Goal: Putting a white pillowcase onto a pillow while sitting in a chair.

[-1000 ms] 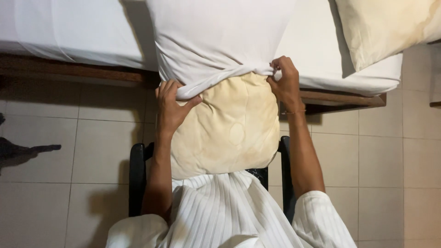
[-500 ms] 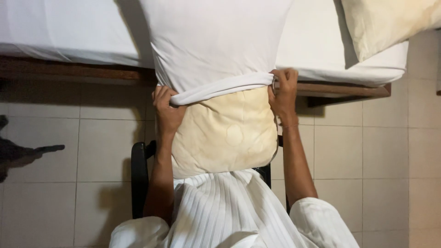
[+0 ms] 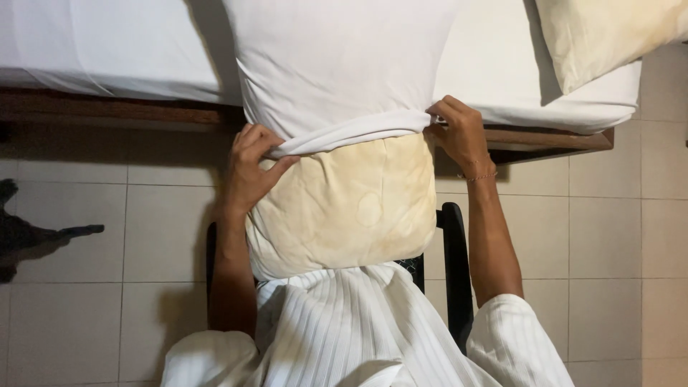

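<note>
A yellowed, stained pillow [image 3: 344, 208] rests against my lap, its far half inside a white pillowcase [image 3: 337, 64] that lies over the bed. My left hand [image 3: 251, 168] grips the pillowcase's open hem at the pillow's left edge. My right hand [image 3: 459, 132] pinches the same hem at the right edge. The hem runs as a bunched band across the pillow between both hands.
A bed with a white sheet [image 3: 107, 50] on a dark wooden frame [image 3: 115, 111] lies ahead. A second bare yellowed pillow [image 3: 609, 32] sits at the bed's upper right. I sit on a black chair [image 3: 455, 265] over beige floor tiles. A dark object [image 3: 36, 233] lies at the left.
Both hands have drawn the pillowcase hem a little nearer along the pillow, covering slightly more of it. The view has shifted slightly.
</note>
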